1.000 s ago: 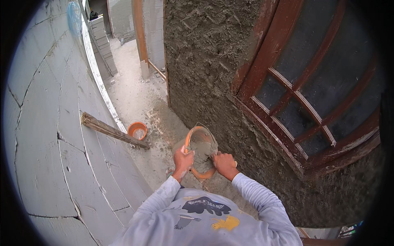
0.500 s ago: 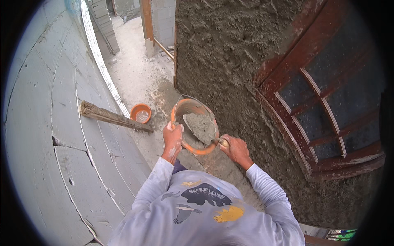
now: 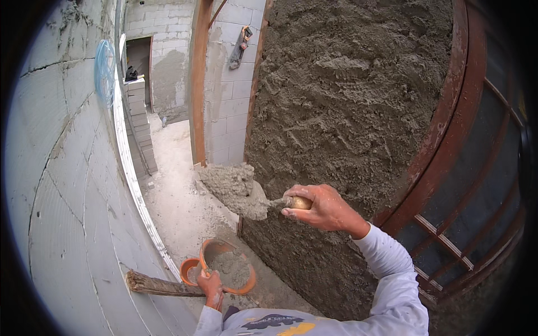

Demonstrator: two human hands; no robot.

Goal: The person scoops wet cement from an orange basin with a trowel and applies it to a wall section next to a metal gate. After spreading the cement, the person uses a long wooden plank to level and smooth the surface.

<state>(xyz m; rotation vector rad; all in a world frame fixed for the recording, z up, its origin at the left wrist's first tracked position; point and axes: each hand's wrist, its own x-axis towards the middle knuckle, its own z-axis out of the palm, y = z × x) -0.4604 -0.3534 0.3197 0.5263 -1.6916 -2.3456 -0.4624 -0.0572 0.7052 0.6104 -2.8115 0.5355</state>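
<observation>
My right hand [image 3: 322, 207] grips the wooden handle of a trowel [image 3: 298, 203], raised in front of the rough, freshly mortared wall [image 3: 347, 84]. A heaped load of wet grey mortar [image 3: 227, 187] sits on the blade. Low down, my left hand [image 3: 211, 288] holds the rim of an orange bucket [image 3: 244, 288] with grey mortar inside. A smaller orange container [image 3: 189, 265] is just behind and left of it, partly hidden.
A block wall [image 3: 67, 196] runs along my left, with a timber [image 3: 157, 284] sticking out from it. A coiled blue hose [image 3: 105, 70] hangs farther along. A red-framed window [image 3: 471, 173] is at right. A handled tool [image 3: 241, 47] hangs on a far wall above the pale floor [image 3: 171, 157].
My right hand has lifted the loaded trowel out of the bucket, up before the mortared wall. My left hand and the bucket now sit lower in view, which has tilted upward.
</observation>
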